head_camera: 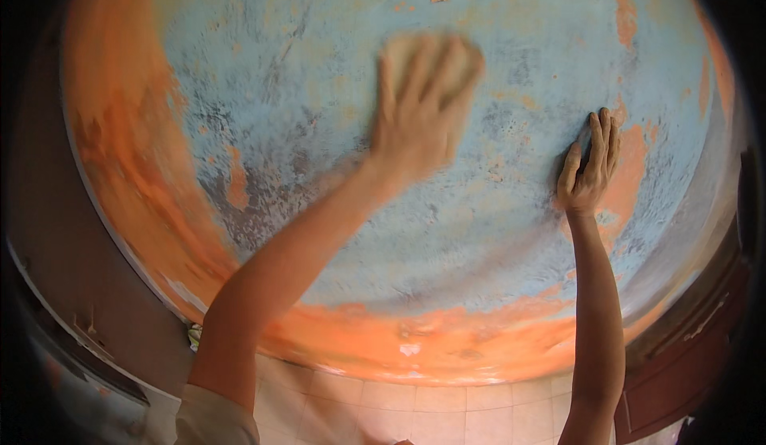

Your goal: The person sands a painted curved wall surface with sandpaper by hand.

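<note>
A large panel surface [479, 229] with worn blue paint, dark scuffs and orange patches fills most of the head view. My left hand [419, 98], blurred and with its fingers spread, lies over a tan pad or sheet [467, 68] pressed flat on the blue area at upper centre; the pad's exact kind cannot be told. To the right, my right hand [591, 158] rests against the surface beside an orange patch [631, 176], fingers pointing up and thumb apart, with nothing seen in it.
An orange band [419, 343] runs along the surface's left and lower edges. Pale floor tiles [440, 412] show below it. At the lower right is a dark red panel [670, 373]. A small crumpled item [194, 337] sits by the lower left edge, near a brown surface [84, 223].
</note>
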A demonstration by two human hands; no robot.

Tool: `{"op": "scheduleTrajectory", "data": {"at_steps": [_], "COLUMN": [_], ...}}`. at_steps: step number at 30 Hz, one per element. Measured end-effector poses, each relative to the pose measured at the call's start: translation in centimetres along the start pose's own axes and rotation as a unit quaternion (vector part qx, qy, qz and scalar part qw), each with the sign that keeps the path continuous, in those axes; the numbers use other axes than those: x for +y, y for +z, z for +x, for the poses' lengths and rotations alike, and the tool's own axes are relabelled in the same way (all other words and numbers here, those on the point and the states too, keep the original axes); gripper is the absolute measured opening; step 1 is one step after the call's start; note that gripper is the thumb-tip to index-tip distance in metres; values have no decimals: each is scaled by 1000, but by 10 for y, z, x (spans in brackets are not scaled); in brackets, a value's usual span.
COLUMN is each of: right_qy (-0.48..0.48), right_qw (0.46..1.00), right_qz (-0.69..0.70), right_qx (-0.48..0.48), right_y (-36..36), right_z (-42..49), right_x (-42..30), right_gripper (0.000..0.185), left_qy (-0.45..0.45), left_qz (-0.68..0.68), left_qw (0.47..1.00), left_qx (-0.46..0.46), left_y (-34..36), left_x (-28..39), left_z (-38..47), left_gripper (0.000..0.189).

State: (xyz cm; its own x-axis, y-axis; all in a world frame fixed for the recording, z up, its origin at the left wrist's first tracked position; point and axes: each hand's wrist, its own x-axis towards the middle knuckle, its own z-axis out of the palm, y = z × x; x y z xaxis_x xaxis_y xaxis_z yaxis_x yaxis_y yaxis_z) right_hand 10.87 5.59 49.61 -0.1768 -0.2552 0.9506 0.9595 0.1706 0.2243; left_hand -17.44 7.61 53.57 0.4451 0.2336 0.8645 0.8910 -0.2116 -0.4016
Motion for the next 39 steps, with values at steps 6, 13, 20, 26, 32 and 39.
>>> {"op": "scheduleTrajectory", "data": {"at_steps": [6,13,20,26,32,39], "right_qy": [6,2,-1,-2,-15,-7], "right_qw": [1000,1000,1000,1000,1000,1000], "right_qz": [3,11,-2,10,-16,6], "right_qx": [-7,4,-2,14,14,13], "right_y": [0,4,2,4,5,4], "right_z": [-2,-2,-4,2,-5,1], "right_x": [-4,-4,1,-2,2,-9], "right_gripper": [46,45,44,44,45,44], "left_qy": [118,-19,-1,-86,173,-64], "left_qz": [-128,-124,-102,-73,-16,-54], "left_qw": [981,986,984,971,985,979], "left_qx": [83,108,149,212,-23,186], "left_y": [-1,3,5,-6,35,-12], "left_x": [-26,-6,-29,-38,9,-74], "left_z": [-11,8,-4,28,-114,33], "left_gripper": [53,57,61,59,60,53]}}
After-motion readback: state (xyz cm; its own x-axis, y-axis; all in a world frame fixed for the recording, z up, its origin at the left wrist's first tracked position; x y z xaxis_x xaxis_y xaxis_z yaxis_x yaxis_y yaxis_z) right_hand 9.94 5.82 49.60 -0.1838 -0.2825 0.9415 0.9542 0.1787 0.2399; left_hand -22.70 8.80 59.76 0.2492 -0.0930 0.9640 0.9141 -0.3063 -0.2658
